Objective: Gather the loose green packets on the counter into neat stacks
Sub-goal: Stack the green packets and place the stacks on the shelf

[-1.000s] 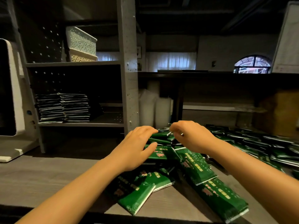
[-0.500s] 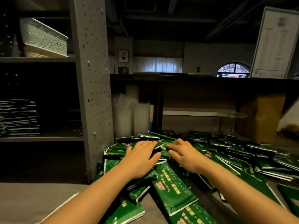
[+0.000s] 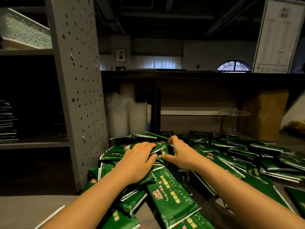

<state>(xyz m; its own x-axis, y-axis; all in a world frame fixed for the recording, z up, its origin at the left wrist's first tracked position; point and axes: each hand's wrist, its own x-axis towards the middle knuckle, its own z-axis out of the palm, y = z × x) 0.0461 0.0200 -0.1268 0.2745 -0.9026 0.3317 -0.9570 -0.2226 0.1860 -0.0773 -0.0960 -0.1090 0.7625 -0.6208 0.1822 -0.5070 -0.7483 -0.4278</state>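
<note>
A loose heap of green packets [image 3: 171,194] with pink and gold print spreads over the grey counter [image 3: 19,210] from the centre to the right edge. My left hand [image 3: 137,161] lies palm down on the top of the heap, fingers curved over the packets. Close beside it, my right hand [image 3: 179,154] is arched with thumb and fingers spread round a small green packet [image 3: 166,150] at the top of the pile. The two thumbs nearly touch. Whether either hand truly grips is hard to tell.
A grey perforated shelf upright [image 3: 80,96] stands just left of the heap. A stack of dark packets [image 3: 8,121] sits on its shelf at the far left. Behind the heap are white cup stacks [image 3: 128,116], a clear lidded container [image 3: 231,119] and a brown paper bag [image 3: 264,113].
The view moved closer and to the right. Both hands came together on top of the heap, and my right hand rose into an arch round a packet.
</note>
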